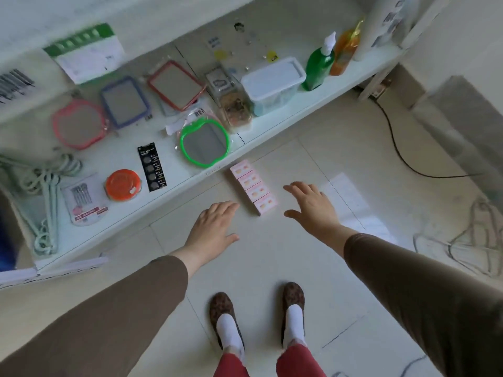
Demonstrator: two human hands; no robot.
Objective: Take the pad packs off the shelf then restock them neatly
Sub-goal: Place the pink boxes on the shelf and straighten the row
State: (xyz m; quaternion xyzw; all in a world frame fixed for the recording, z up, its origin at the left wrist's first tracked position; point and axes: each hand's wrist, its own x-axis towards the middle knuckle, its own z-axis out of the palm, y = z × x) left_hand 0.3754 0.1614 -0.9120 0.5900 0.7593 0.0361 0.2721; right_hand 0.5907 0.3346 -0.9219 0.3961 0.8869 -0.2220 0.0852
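Several pink pad packs [253, 186] lie in a tight row on the tiled floor, just in front of the white shelf [275, 129]. My left hand [215, 227] hovers to the left of the row, fingers straight, holding nothing. To the right of the row my right hand [310, 204] is spread flat, also holding nothing. Neither hand touches the packs. Both arms wear brown sleeves.
The shelf carries framed mirrors, among them a green one [204, 142] at the front edge, a lidded plastic box [272, 84], a green bottle [319, 63], an orange tin [123, 185] and hangers [45, 191]. A black cable [402, 156] and wire hangers [468, 240] lie on the floor at right. My feet [258, 319] stand below.
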